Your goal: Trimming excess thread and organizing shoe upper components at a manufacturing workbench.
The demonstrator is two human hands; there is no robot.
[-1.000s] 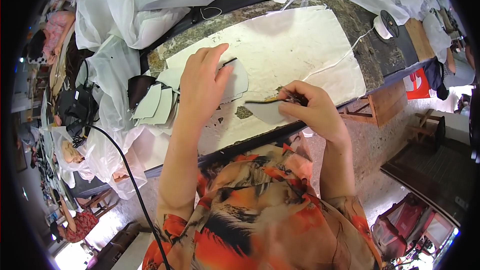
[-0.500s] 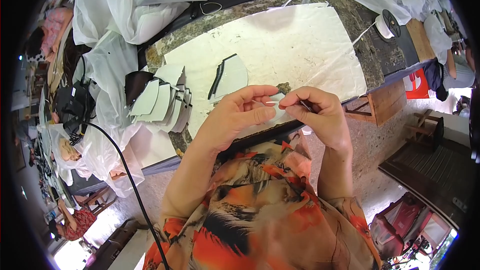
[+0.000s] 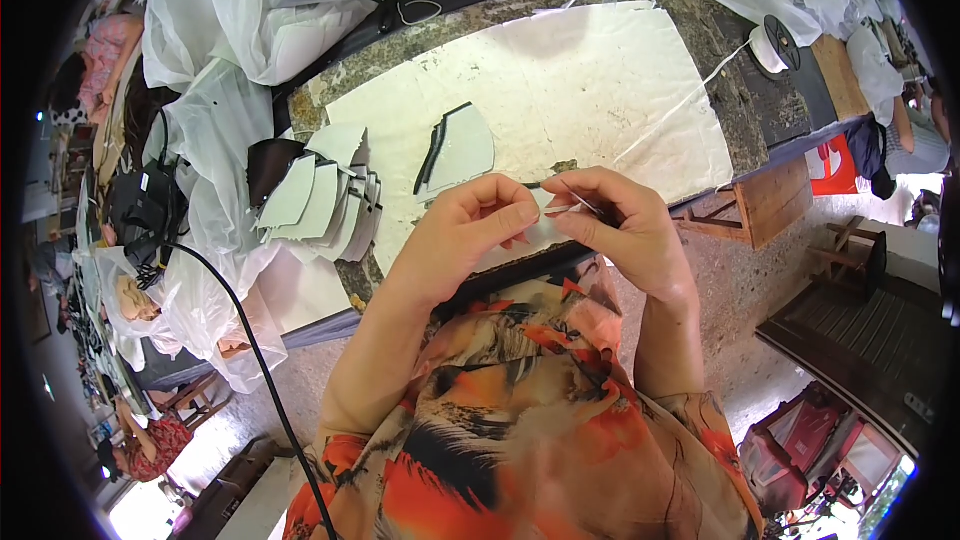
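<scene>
My left hand [image 3: 468, 238] is closed at the table's near edge, thumb and forefinger pinched together. What they pinch is too small to make out. Close to its right, my right hand [image 3: 628, 228] is closed on a thin white strip [image 3: 562, 208]. A slim, dark, metallic tool [image 3: 590, 204] also shows between its fingers; its kind is unclear. Beyond my left hand lies a pale grey-green curved panel [image 3: 465, 145] with a black strip along its left edge. Left of it sits a fanned stack of similar panels [image 3: 322, 202].
White paper [image 3: 570, 70] covers the worn tabletop. A spool of white tape [image 3: 770, 46] stands at the far right, its tape trailing across the paper. Translucent plastic sheeting [image 3: 215, 130] heaps along the left and far sides. A black cable [image 3: 240, 310] runs down the left.
My hands have drawn slightly closer together. The left fingers have closed from a looser, partly spread pose, and the right hand has shifted a little left.
</scene>
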